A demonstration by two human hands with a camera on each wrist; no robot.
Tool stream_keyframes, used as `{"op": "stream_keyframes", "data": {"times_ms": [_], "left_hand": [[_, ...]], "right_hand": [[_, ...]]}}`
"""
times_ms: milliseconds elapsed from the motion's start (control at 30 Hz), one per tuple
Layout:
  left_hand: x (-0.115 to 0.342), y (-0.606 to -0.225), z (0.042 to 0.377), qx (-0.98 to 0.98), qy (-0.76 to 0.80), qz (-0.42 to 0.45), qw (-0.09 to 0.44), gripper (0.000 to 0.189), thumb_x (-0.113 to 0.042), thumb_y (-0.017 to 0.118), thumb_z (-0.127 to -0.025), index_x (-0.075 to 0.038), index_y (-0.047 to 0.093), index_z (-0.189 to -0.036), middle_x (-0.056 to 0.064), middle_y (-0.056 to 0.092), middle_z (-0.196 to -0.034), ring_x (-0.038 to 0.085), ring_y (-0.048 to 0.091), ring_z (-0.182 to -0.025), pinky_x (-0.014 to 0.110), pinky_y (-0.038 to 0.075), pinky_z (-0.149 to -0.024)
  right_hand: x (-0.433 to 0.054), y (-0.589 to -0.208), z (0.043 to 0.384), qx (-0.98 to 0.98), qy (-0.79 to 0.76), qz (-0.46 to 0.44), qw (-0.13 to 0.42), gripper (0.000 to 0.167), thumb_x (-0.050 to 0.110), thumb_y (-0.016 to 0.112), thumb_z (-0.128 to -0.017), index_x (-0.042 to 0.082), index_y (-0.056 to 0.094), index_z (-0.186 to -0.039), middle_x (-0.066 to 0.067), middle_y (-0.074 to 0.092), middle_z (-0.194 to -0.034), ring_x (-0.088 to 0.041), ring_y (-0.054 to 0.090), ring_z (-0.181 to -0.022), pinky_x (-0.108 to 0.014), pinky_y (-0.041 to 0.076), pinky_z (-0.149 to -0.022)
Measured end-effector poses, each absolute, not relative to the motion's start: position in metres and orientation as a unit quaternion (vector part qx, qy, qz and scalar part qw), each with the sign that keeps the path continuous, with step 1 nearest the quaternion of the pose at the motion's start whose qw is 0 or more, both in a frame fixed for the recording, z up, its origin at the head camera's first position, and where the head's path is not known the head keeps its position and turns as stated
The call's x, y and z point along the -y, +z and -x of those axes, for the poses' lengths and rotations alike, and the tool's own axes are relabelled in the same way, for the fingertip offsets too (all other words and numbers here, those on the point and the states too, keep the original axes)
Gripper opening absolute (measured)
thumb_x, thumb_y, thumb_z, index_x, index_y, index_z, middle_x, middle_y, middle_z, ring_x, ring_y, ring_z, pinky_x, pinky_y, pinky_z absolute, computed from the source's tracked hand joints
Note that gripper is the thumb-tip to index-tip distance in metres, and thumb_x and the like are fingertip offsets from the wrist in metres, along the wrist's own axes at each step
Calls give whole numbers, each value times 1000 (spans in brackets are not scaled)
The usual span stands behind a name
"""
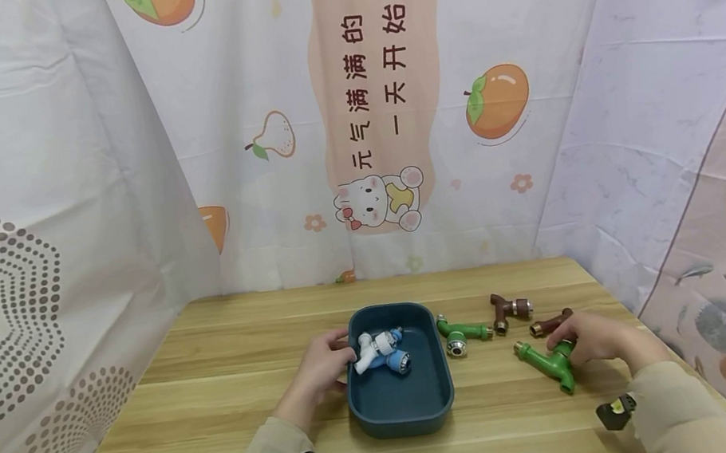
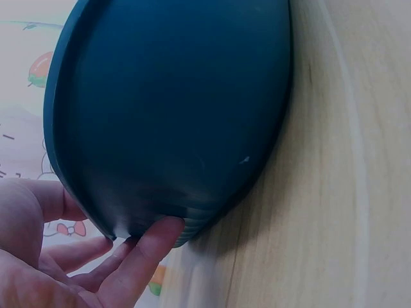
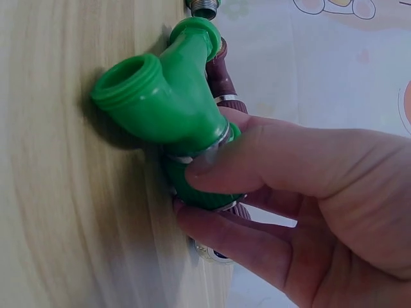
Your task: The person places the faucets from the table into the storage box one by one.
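Observation:
In the head view, a dark blue plastic basin stands on the table with a white-and-blue tap and a blue tap inside. At its left side my left hand grips the rim; the left wrist view has fingers against the outer wall. To the right, my right hand pinches a green tap by its ribbed knob. Close up in the right wrist view, the thumb lies across that knob, and the green tap is at the table surface.
Between the basin and my right hand lie another green tap and a dark red tap. A second dark red tap lies just behind the right hand, partly hidden by it. Printed curtains hang behind the wooden table and at both sides.

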State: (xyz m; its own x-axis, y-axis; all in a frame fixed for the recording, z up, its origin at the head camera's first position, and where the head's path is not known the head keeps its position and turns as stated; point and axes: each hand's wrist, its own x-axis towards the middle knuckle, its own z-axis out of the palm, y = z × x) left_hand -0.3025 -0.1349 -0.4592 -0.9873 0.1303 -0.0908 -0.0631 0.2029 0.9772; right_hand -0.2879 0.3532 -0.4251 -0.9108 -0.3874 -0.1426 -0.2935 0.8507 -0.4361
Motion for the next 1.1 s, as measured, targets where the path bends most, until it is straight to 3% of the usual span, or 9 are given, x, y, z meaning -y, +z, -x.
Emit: {"op": "stream_keyframes", "data": {"times_ms": [300, 533, 800, 1100], "left_hand": [[135, -457, 301, -772, 631, -22, 76, 61, -2, 60, -88, -3, 50, -148, 24, 58, -134, 33, 64, -103, 48, 58, -55], [136, -458, 302, -771, 631, -23, 77, 61, -2, 60, -88, -2, 49, -149, 25, 58, -133, 33, 64, -102, 49, 58, -56], [135, -459, 302, -773, 630, -22, 76, 61, -3, 60, -88, -4, 51, -148, 24, 59, -133, 33, 64, -102, 49, 58, -55], [136, -458, 301, -772, 631, -25, 74, 61, -2, 60, -88, -2, 50, -148, 24, 58, -133, 33, 63, -103, 51, 58, -56]], "right_hand": [[-355, -427, 289, -957, -209, 167, 113, 46, -6, 72, -65, 13, 79, -106, -6, 67, -106, -22, 52, -87, -36, 47, -76], [-354, -423, 288, -957, -205, 183, 99, 44, -2, 75, -66, 14, 79, -107, -16, 66, -126, -25, 56, -99, -42, 49, -84], [-354, -418, 288, -947, -222, 216, 90, 42, -4, 75, -67, 7, 78, -108, -12, 69, -114, -20, 54, -90, -29, 47, -75], [-351, -409, 287, -940, -264, 193, 98, 50, -6, 73, -67, 3, 75, -116, -12, 70, -113, -23, 57, -89, -33, 49, -75]]}}
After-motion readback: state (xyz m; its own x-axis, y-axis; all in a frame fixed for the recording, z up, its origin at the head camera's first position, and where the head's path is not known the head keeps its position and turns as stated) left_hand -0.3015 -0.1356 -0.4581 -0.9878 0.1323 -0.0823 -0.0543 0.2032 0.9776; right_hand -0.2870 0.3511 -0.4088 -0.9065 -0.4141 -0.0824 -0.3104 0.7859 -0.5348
